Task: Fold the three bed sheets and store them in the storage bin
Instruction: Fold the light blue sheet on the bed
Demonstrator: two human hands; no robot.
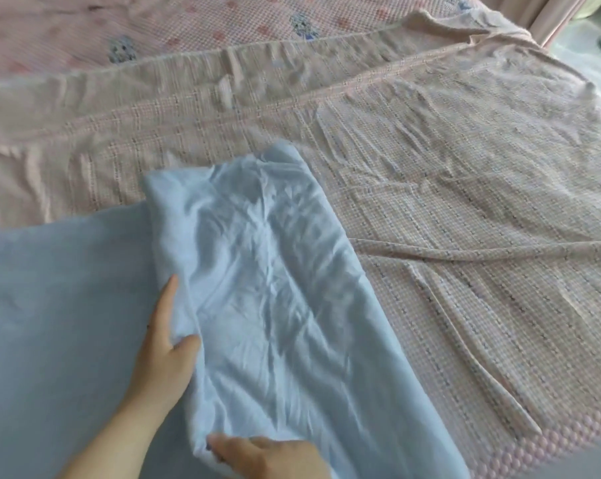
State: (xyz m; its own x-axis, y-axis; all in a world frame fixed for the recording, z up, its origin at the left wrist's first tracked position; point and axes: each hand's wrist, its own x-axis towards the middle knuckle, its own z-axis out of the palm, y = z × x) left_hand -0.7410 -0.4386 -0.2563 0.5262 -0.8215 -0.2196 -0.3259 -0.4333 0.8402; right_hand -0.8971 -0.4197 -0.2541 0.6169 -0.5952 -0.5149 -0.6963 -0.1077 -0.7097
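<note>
A light blue sheet (278,288) lies on the bed, one long layer folded over the flat part (50,323) at the left. My left hand (164,344) holds the left edge of that folded layer, thumb on top and fingers along and under the edge. At the bottom of the view, my right hand (268,454) grips the near end of the same fold. A pink plaid sheet (447,202) is spread out, wrinkled, to the right and behind. Farther back lies a pink sheet with cartoon prints (188,32). No storage bin is in view.
The plaid sheet's hem (465,254) runs across it as a raised ridge. A pink bumpy mattress cover (561,440) shows at the bed's near right corner. Pink curtains (551,19) hang at the far right, beside a pale floor (599,63).
</note>
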